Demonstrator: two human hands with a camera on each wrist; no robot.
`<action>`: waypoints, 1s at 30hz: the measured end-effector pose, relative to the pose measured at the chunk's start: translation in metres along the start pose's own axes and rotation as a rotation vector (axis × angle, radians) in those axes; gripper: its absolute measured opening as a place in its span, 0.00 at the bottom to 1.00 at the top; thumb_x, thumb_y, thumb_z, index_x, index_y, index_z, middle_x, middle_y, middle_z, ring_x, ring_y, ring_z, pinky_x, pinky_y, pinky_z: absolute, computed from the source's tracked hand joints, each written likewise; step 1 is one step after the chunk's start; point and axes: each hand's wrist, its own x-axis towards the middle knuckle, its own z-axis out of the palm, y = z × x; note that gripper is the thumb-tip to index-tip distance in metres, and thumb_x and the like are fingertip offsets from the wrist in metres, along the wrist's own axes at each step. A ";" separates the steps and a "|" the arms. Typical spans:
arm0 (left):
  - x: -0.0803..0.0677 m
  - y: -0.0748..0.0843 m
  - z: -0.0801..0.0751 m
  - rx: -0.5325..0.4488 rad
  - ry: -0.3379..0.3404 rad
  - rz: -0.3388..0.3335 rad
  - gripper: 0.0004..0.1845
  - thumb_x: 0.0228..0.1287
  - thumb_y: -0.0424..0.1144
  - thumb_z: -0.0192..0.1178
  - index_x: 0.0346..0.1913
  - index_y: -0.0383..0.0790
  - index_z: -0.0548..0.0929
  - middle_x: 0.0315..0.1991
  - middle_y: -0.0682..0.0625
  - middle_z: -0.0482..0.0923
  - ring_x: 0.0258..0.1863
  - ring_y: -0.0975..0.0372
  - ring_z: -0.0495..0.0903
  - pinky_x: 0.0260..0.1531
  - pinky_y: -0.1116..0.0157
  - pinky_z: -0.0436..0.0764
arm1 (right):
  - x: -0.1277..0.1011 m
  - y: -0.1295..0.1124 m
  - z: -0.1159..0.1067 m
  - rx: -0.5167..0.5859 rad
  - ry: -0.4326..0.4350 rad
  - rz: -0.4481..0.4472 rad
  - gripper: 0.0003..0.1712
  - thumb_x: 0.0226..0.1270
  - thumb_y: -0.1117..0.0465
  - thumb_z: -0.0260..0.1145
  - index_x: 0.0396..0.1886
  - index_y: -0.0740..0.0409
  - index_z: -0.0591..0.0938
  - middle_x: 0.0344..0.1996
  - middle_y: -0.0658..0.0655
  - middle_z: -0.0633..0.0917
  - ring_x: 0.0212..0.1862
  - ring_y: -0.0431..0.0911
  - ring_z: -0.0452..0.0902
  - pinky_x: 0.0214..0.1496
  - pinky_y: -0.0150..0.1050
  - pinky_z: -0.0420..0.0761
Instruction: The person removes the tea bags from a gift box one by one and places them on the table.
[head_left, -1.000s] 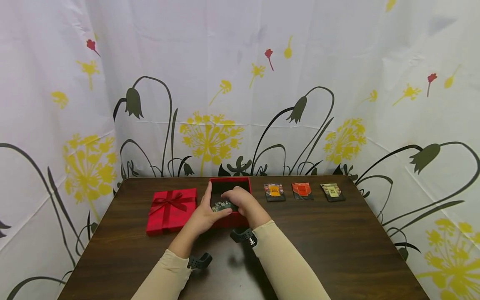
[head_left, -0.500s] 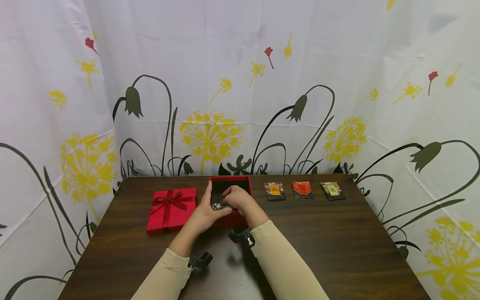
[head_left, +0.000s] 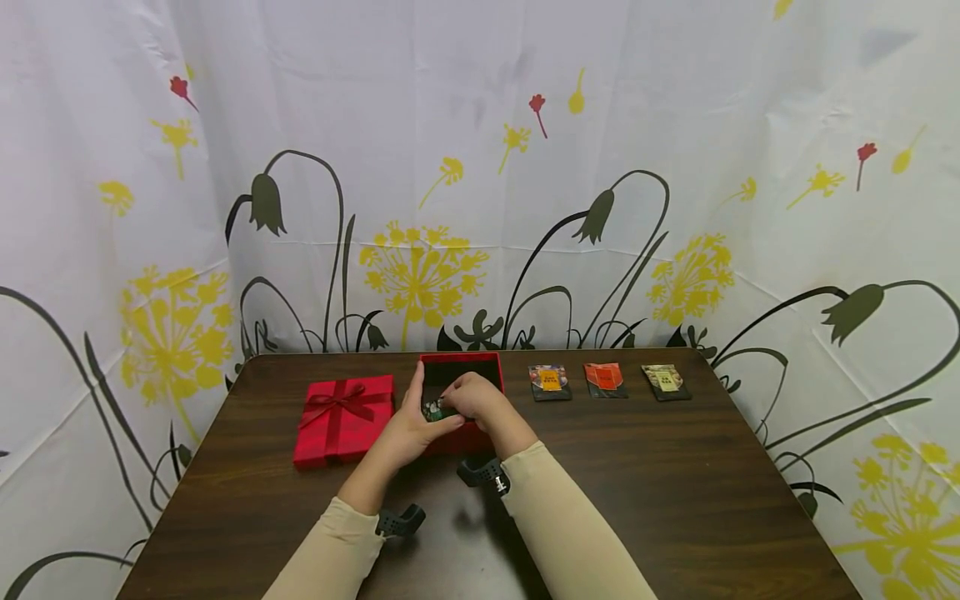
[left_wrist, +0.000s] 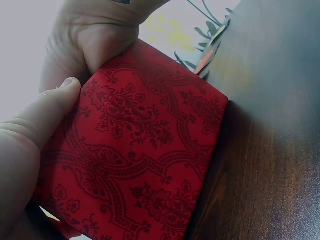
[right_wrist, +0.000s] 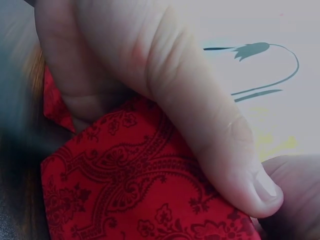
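- At centre frame, our left hand [head_left: 411, 427] clasps the near left side of the open red gift box [head_left: 461, 398], thumb laid along its patterned wall.
- Our right hand [head_left: 472, 398] curls over the box's front edge, pinching a small greenish packet [head_left: 435, 410], as far as the head view shows.
- The bow-tied red lid [head_left: 343, 418] lies just left of the box on the dark wooden table [head_left: 675, 500].
- Three tea sachets [head_left: 606, 381] sit in a row to the right.
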 end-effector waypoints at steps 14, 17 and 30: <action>0.001 0.001 0.000 0.001 0.005 -0.025 0.72 0.64 0.61 0.77 0.90 0.59 0.28 0.91 0.40 0.35 0.88 0.38 0.47 0.83 0.33 0.56 | 0.000 0.002 -0.005 0.155 0.074 -0.077 0.07 0.75 0.64 0.74 0.44 0.60 0.83 0.46 0.59 0.84 0.40 0.47 0.80 0.36 0.34 0.83; 0.001 0.001 0.000 -0.002 0.002 -0.026 0.72 0.64 0.62 0.77 0.90 0.59 0.28 0.91 0.39 0.36 0.88 0.37 0.49 0.83 0.33 0.57 | 0.001 0.004 -0.008 0.265 0.024 -0.088 0.13 0.72 0.65 0.77 0.51 0.61 0.85 0.50 0.60 0.85 0.42 0.48 0.83 0.38 0.35 0.87; 0.001 0.000 -0.001 0.004 0.000 -0.024 0.71 0.66 0.61 0.76 0.90 0.57 0.28 0.91 0.40 0.36 0.89 0.39 0.45 0.84 0.34 0.53 | -0.003 0.003 -0.012 0.416 0.056 -0.084 0.08 0.77 0.67 0.70 0.52 0.59 0.85 0.55 0.59 0.84 0.51 0.49 0.82 0.65 0.51 0.87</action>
